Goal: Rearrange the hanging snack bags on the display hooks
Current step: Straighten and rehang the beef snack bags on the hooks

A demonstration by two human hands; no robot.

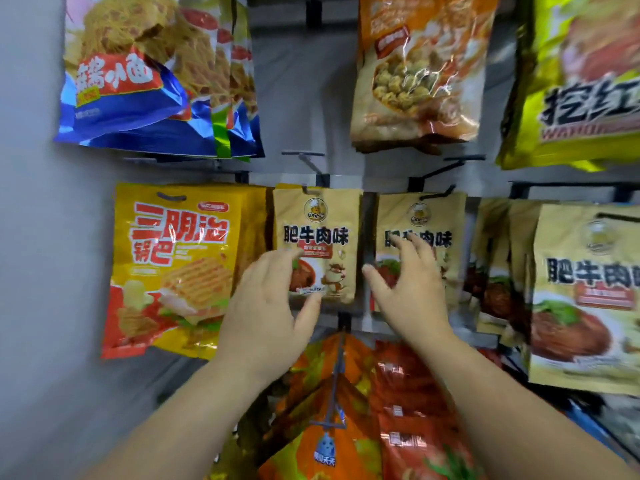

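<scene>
Two small tan beef-flavour snack bags hang side by side in the middle row. The left tan bag hangs on a dark hook. The right tan bag hangs on its own hook. My left hand is spread in front of the left bag's lower left corner, fingers relaxed, holding nothing. My right hand reaches at the right bag's front, fingers loosely curved over it; a grip is not visible.
A yellow crisps bag hangs at left against a grey wall. More tan bags hang at right. Noodle snack bags, a popcorn-chicken bag and a yellow bag hang above. Orange and red bags hang below.
</scene>
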